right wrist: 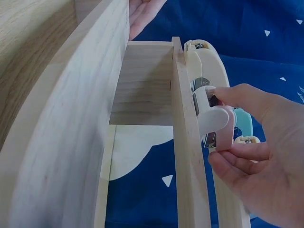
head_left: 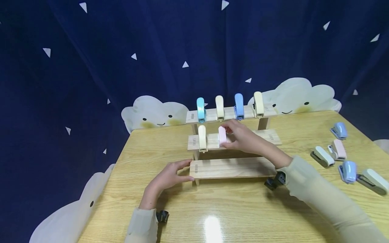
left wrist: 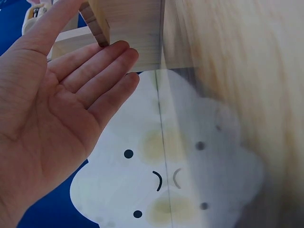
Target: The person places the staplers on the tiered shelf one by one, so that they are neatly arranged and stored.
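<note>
The right hand (head_left: 243,137) grips the pink stapler (head_left: 222,135) on the middle shelf (head_left: 268,136), right of a cream stapler (head_left: 202,138). The left hand (head_left: 168,174), its grip released, touches the near shelf (head_left: 232,167) at left.

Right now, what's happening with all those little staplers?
A person's right hand holds a pink stapler at the middle shelf, next to a cream stapler. Their left hand is at the left end of the bottom shelf. Four other staplers stand on the top shelf, and five more staplers lie on the table at the right.
</note>
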Demonstrator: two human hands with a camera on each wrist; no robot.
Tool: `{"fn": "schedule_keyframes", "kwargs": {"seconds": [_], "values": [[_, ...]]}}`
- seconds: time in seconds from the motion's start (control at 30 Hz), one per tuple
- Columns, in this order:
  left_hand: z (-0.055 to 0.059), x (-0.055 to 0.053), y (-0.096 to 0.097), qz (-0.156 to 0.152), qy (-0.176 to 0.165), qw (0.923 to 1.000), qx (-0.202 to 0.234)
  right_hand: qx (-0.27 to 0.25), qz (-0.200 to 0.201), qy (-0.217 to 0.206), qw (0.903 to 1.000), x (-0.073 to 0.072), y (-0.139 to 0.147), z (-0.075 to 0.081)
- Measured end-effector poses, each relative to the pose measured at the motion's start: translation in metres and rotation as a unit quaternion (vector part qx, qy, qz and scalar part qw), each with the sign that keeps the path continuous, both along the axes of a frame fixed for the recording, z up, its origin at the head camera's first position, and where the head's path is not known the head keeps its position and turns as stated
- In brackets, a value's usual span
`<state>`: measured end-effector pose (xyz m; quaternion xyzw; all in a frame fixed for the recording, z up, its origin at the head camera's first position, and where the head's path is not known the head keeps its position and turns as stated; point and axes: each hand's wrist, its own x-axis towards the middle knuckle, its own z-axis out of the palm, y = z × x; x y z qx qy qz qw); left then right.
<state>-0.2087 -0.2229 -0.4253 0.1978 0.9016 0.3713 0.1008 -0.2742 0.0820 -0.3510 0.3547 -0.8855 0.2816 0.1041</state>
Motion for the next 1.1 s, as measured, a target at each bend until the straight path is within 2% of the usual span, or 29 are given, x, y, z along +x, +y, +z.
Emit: {"fn": "schedule_keyframes", "kwargs": {"seconds": [0.6,0.8,0.93,1.1], "values": [[0.001,-0.001,0.001,0.003,0.003,1.0000,-0.003,-0.005,0.001,0.004,1.0000,-0.002,0.000,-0.001],[0.000,0.000,0.002,0.003,-0.002,1.0000,-0.002,-0.007,-0.005,-0.002,1.0000,0.005,0.006,0.000],[0.000,0.001,0.002,0.004,-0.005,1.0000,0.000,-0.024,0.004,0.026,0.9994,0.013,0.018,0.006],[0.000,0.000,0.002,0.008,-0.010,0.9999,0.005,-0.039,0.008,0.088,0.9953,0.022,0.044,0.011]]}}
